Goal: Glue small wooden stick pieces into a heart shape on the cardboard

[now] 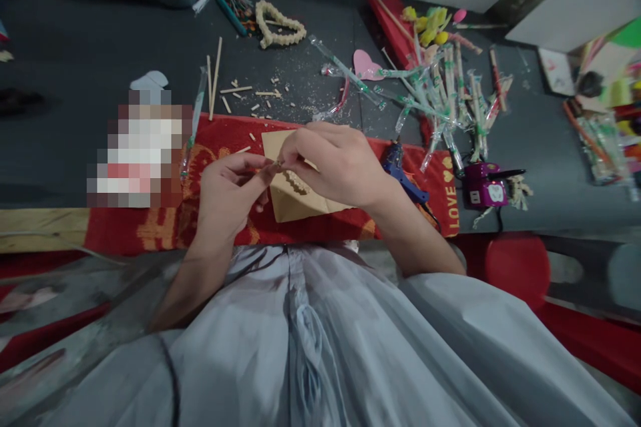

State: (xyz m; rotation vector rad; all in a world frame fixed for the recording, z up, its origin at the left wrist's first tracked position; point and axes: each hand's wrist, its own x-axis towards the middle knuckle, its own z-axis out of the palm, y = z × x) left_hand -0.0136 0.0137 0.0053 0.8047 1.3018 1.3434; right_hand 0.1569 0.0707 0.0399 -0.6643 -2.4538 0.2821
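My left hand (225, 193) and my right hand (338, 163) meet over a tan sheet of card (288, 211). Thumb and fingers of both are pinched together at one spot, around something tiny that I cannot make out. Below the right hand, a curved row of small cream pieces (296, 183) lies on the card, partly covered by that hand. Beneath the card spreads a red towel (170, 230) with orange lettering. To the right of my right wrist, a blue glue gun (403, 173) rests on the towel.
Beyond the towel lie loose stick pieces (236, 89), a heart-shaped outline of cream pieces (280, 37), a pink paper heart (367, 65) and several wrapped sticks (451, 80). A purple power socket (485, 185) sits at the right. A blurred-out object (145, 153) stands left.
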